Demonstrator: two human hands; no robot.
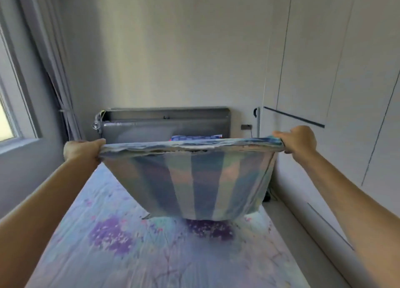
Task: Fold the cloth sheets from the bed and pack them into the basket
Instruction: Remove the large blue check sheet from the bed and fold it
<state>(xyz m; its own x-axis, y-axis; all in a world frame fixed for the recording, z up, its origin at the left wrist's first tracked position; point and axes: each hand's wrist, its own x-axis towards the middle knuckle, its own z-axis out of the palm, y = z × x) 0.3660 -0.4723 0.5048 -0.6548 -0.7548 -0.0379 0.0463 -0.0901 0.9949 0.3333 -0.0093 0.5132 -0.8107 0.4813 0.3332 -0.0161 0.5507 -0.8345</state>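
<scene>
Both forearms are stretched forward over the bed [91,255], and a striped cloth sheet [194,179] is held up between them. Its upper edge is pulled taut: one corner is clenched in the fingers of the left hand [83,150], the other in the fingers of the right hand [297,141]. Below the fingers the sheet hangs doubled, its lower edge just above the flowered bedspread; whether it touches cannot be told. A folding step is judged to be in hand, with packing not yet begun. For the next move the two gripped corners would need to be brought together, or the sheet laid flat. Open bed surface lies beneath and nearer than the fingers. Beyond them stands a grey headboard [166,123]; a wardrobe [337,71] closes the right side, a curtain [49,50] the left. No basket is seen.
</scene>
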